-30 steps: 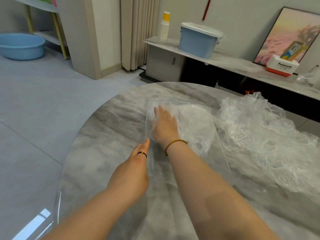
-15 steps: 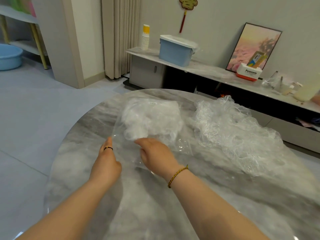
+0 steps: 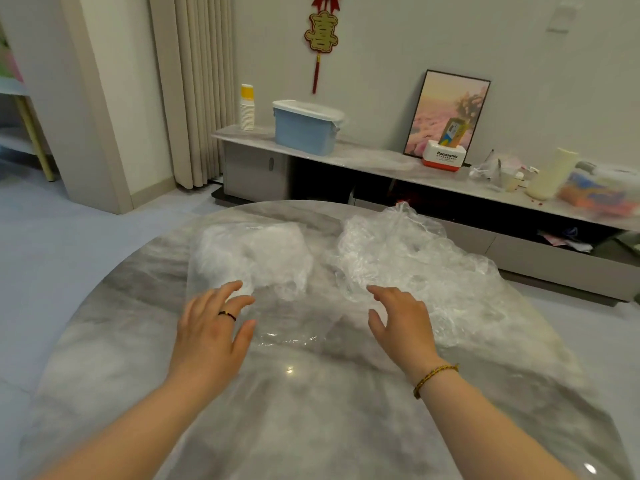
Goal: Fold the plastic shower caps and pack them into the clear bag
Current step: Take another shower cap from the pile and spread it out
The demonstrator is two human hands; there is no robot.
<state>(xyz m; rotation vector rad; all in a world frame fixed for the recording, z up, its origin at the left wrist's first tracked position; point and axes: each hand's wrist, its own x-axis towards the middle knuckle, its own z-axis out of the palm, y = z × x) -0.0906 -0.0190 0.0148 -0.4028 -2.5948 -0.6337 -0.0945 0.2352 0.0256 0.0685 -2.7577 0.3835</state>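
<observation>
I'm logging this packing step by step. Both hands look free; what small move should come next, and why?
Probably the right hand should reach forward and pinch one cap off the pile of shower caps. It is open, empty, fingertips at the pile's near edge; the clear bag by the open left hand already holds caps.

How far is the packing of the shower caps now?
Done: a bundle of caps already lies inside the clear bag. In hand: nothing; left hand and right hand are open, the right beside the loose pile. Left: that whole pile needs folding and packing.
</observation>
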